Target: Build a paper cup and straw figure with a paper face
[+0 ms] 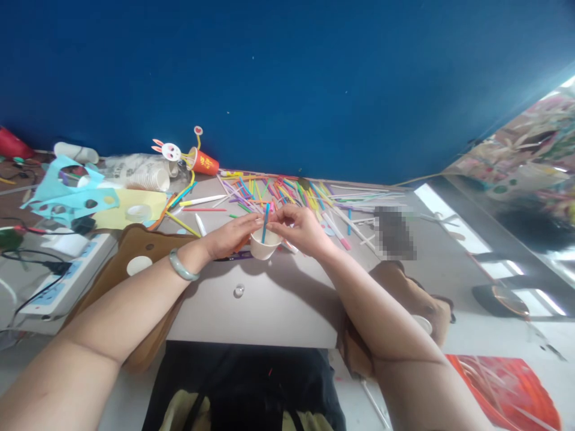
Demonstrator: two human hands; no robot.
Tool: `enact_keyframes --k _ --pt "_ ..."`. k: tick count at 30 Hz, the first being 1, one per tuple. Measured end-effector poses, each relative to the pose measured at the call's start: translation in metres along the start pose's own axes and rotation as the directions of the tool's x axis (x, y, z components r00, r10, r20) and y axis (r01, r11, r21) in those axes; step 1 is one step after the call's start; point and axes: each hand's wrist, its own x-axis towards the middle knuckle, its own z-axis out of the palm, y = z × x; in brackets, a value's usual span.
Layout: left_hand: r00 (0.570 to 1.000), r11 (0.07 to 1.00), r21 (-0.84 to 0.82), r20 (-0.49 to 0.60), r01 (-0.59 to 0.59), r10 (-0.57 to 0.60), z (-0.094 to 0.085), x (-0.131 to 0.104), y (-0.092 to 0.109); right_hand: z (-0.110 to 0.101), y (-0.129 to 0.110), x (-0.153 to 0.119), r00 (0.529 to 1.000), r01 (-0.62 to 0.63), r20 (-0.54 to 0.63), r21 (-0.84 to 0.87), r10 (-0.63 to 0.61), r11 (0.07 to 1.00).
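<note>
A small white paper cup (265, 250) stands upright between my two hands. A thin blue stick (266, 222), perhaps a straw or pipe cleaner, rises out of it. My left hand (233, 234), wearing a bangle above the wrist, curls against the cup's left side with its fingertips by the stick. From the right, my right hand (300, 228) pinches at the blue stick just over the rim. A bit of pink shows behind the fingers, too small to name. On the tabletop before the cup lies a small clear, shiny piece (239, 291).
Many coloured sticks (287, 194) lie scattered behind my hands. A red cup with a rabbit face (206, 162) stands back left, near stacked paper cups (155, 178) and blue cut paper (67, 188). A power strip (72, 272) with cables is left; an orange-red bag (507, 389) lies lower right.
</note>
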Motion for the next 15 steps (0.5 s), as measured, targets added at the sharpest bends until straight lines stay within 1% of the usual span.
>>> enact_keyframes --k 3,7,9,12,15 --pt "0.999 0.998 0.011 0.009 -0.054 0.054 -0.0019 -0.0002 0.0001 0.0013 0.0022 0.0005 0.999 -0.031 0.016 0.005 0.031 0.999" --pt "0.985 0.982 0.084 -0.020 -0.169 0.171 -0.0020 0.0010 0.0013 0.0024 0.0033 0.0007 0.998 -0.045 0.054 0.001 0.045 0.999" --pt "0.975 0.969 0.134 -0.043 -0.209 0.216 -0.0008 0.0012 0.0020 0.0025 0.0033 0.0005 0.997 -0.039 0.071 -0.013 0.040 0.999" --pt "0.962 0.945 0.240 -0.103 -0.224 0.254 0.0017 -0.0007 0.0037 0.0029 0.0029 -0.0001 0.996 -0.029 0.085 -0.018 0.030 0.999" --pt "0.959 0.935 0.291 -0.138 -0.201 0.249 0.0038 -0.0040 0.0058 0.0043 0.0028 -0.0008 0.995 -0.014 0.098 -0.016 0.015 1.000"
